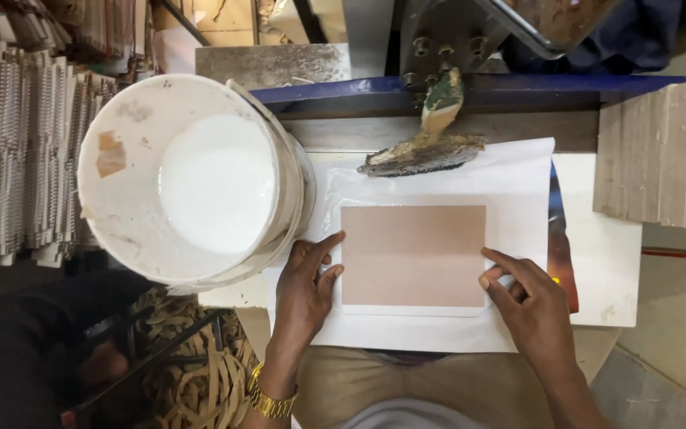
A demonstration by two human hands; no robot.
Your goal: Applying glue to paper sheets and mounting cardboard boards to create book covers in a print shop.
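Note:
A brown cardboard rectangle (413, 254) lies flat on a white paper sheet (518, 179). My left hand (305, 287) rests at the board's left edge, fingers spread and pressing on the paper. My right hand (529, 306) is at the board's lower right corner, with fingertips touching the paper's edge there. Neither hand grips anything. A wide glue-caked brush (426, 143) lies at the top of the sheet, its handle leaning back on a blue ledge (518, 87).
A white bucket (121, 175) of white glue stands left of the sheet. Stacks of corrugated pieces (17, 151) fill the far left. A stack of boards (664, 159) stands at the right. Brown strips (200, 381) pile up below the bucket.

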